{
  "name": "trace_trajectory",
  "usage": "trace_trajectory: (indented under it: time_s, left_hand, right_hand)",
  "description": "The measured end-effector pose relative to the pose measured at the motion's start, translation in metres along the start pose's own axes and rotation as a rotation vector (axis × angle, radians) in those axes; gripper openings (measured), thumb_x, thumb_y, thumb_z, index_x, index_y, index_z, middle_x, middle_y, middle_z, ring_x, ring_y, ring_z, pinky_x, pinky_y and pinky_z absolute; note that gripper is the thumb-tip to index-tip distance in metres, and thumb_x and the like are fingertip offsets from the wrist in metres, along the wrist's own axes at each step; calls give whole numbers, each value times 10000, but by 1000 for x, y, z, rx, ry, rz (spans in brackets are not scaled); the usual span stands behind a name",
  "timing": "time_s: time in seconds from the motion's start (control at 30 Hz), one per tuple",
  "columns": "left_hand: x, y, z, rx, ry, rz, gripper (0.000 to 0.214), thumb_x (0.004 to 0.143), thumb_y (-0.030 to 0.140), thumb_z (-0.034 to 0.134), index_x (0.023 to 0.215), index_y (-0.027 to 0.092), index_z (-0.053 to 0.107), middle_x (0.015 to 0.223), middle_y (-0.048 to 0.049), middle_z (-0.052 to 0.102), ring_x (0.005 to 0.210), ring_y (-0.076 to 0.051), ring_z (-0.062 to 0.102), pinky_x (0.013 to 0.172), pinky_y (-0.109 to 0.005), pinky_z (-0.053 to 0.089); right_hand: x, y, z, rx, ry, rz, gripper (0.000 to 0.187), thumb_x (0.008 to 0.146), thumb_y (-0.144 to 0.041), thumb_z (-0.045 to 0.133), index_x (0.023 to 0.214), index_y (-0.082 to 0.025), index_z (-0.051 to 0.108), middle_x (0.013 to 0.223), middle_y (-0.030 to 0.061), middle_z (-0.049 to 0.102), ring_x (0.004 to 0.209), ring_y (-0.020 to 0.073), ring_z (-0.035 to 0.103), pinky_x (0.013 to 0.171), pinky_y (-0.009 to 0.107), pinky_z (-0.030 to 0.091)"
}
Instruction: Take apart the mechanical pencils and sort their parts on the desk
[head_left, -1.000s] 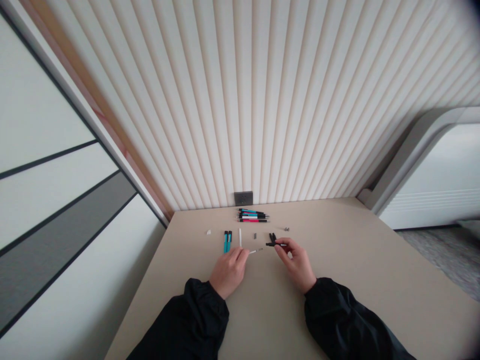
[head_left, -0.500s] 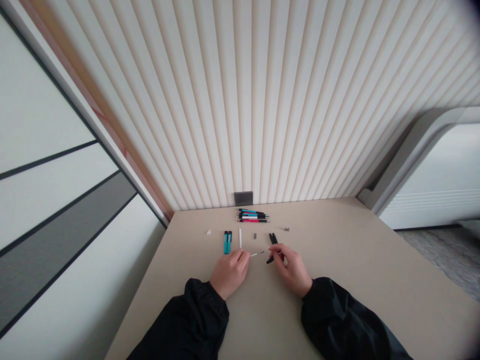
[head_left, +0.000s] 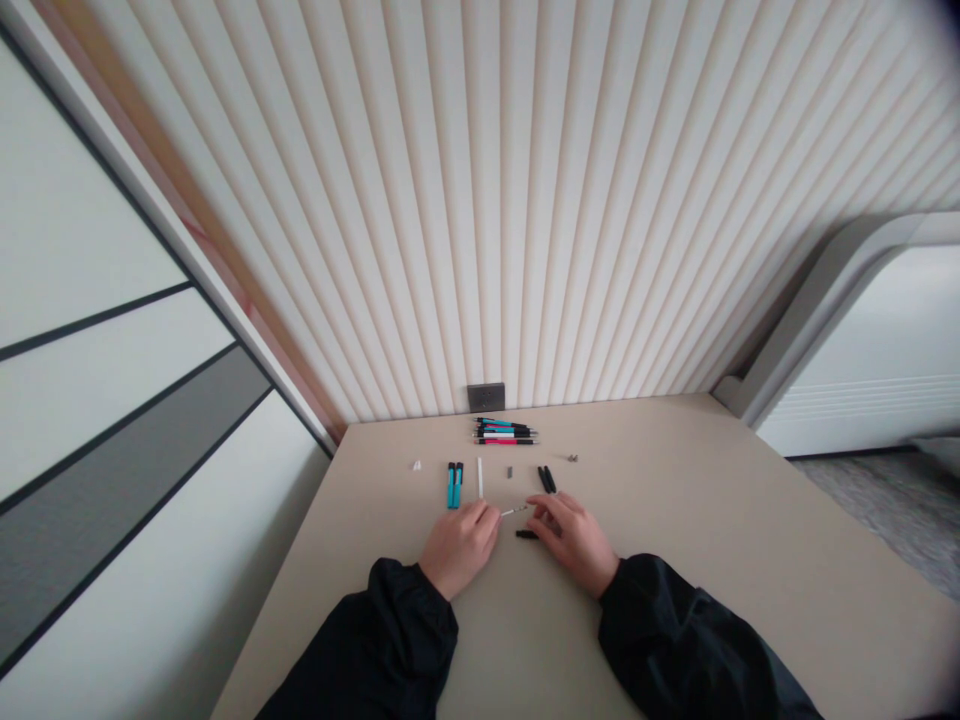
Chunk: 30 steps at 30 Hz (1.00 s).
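Note:
My left hand [head_left: 461, 545] is closed, pinching a thin pen refill [head_left: 513, 511] that points right, a darker tip at its far end. My right hand [head_left: 576, 538] is curled, its thumb and index fingertips close to that tip; whether they touch it is too small to tell. A short black pen barrel [head_left: 526, 534] sticks out to the left from beneath the right thumb, and the rest is hidden by the hand. Two more black barrels [head_left: 547, 479] lie just beyond. Ahead of my left hand are two teal pen barrels [head_left: 454, 485] and a white refill strip [head_left: 480, 477].
A row of several pens [head_left: 504, 432] lies near the wall, below a black socket [head_left: 486, 397]. Small white parts [head_left: 417, 465], a little grey piece [head_left: 510, 472] and small metallic parts [head_left: 573, 458] are spread across the beige table [head_left: 690, 520].
My right hand has moved slightly left, its fingertips now nearer the refill tip. The black barrel under it has turned from slanted to level and sits lower. My left hand stays nearly still.

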<state>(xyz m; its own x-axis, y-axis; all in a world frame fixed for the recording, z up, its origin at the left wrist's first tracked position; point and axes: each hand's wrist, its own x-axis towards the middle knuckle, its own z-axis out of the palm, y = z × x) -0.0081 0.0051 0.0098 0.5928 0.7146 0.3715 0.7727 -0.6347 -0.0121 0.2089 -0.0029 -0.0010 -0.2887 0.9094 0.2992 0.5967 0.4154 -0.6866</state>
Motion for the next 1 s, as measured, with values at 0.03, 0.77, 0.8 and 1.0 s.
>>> trace_trajectory:
  time_s: [0.03,0.77,0.8,1.0]
  left_hand:
    - [0,0,0,2,-8,18,174,937,200,435,834,196,576,743,-19,561,661,-154,560,561,-262,422]
    - [-4,-6,-2,20,12,-138,171,942,197,427,827,205,554,761,-18,591,650,-162,575,524,-253,363]
    - [-4,-6,-2,18,2,-140,162,937,191,434,827,205,552,763,-17,591,651,-164,577,521,-255,362]
    - [-5,-8,-1,13,-35,-149,148,926,176,448,828,203,556,773,-25,592,667,-172,582,527,-262,368]
  right_hand:
    - [0,0,0,0,26,1,198,910,-304,543,1081,-232,612,858,35,664,842,191,612,803,330,486]
    - [63,1,16,-661,74,-4,216,918,-241,524,740,-190,637,763,89,673,816,232,583,720,328,374]
    - [65,0,18,-663,71,2,215,915,-240,529,735,-189,636,764,90,676,819,236,583,718,333,369]
    - [64,-2,21,-652,38,31,200,904,-270,560,740,-192,643,794,83,694,843,237,582,724,334,343]
